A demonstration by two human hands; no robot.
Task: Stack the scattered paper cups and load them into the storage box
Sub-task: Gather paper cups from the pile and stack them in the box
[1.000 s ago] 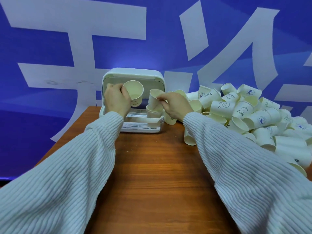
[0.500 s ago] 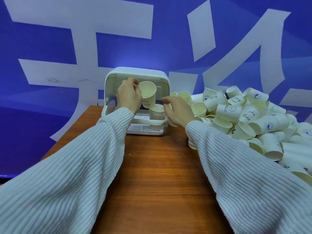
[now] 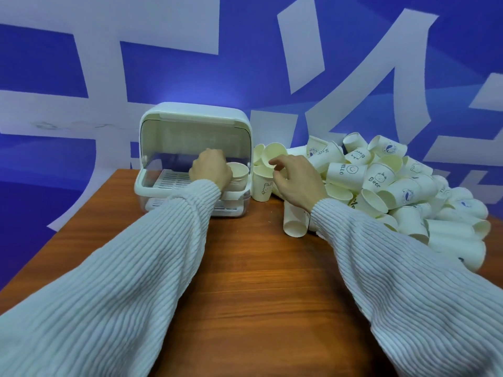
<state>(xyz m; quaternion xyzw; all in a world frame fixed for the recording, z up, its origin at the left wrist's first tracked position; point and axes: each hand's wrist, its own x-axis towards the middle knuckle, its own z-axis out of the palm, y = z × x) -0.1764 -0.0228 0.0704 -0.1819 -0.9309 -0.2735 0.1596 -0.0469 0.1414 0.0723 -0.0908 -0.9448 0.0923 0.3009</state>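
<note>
Head view: left hand [image 3: 210, 170] is inside the open storage box [image 3: 193, 115], fingers closed around a short stack of paper cups [image 3: 237, 175] at the box's right end, at 3 o'clock of the hand. Right hand [image 3: 295, 180] hovers empty over the near edge of the loose cup pile [image 3: 394, 183], fingers spread and curled, touching nothing clearly; an upright bear-print cup [image 3: 262, 186] stands at its 9 o'clock, just beside the box.

To do it well, I'd say: press the top cup straight down so it nests square, keep the stack upright on the slotted tray, release only once it sits steady, and pick rim-up cups next.

Versus 0.5 s ago: the left hand's cup was held high in the box opening, now it is down on the stack; the right hand has moved off the stack toward the pile.
</note>
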